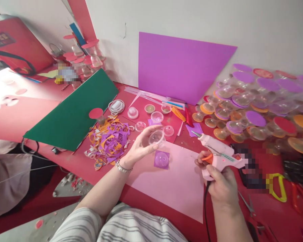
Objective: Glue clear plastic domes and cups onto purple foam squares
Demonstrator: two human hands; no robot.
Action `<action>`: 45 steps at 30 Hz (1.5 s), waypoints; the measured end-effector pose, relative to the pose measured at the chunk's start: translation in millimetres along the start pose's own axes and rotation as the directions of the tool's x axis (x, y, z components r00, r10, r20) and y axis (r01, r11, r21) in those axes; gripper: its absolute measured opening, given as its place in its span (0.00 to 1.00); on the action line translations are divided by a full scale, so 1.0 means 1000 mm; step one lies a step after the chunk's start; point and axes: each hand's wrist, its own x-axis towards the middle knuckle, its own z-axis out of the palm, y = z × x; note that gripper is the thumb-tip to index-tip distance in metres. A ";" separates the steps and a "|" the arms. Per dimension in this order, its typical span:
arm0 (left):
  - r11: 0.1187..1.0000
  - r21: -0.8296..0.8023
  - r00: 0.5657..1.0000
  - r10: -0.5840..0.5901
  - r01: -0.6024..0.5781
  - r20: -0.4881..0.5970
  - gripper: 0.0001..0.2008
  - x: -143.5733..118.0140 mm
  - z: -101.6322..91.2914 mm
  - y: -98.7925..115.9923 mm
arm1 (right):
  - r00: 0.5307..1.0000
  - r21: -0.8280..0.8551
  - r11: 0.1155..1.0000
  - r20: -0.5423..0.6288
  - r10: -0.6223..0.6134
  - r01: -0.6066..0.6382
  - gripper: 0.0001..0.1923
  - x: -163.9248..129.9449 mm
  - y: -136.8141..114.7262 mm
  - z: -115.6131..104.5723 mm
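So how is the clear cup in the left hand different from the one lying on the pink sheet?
The held cup is up off the table, gripped by the left hand; the lying cup rests dome up on a purple square. The held cup looks colourless; the lying cup shows purple through. Both are small, clear plastic domes.

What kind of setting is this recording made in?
Most likely a small craft worktable for handmade pieces. The right hand grips a glue gun, the left hand holds a clear plastic dome, paper scraps lie nearby, and finished domes are heaped at the right.
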 end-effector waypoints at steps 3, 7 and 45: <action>0.994 -0.104 0.998 -0.048 0.043 -0.049 0.28 -0.002 -0.003 0.001 | 0.999 -0.076 0.996 -0.013 0.038 -0.039 0.14 -0.003 0.009 -0.006; 0.932 -0.320 0.978 -0.199 0.171 -0.055 0.24 0.000 0.002 -0.002 | 0.996 -0.196 0.978 0.019 0.083 -0.078 0.12 -0.012 0.020 -0.018; 0.924 -0.194 0.937 -0.345 0.330 -0.049 0.26 -0.003 0.012 -0.027 | 0.822 -0.543 0.632 0.478 -0.310 0.553 0.08 -0.039 0.021 -0.005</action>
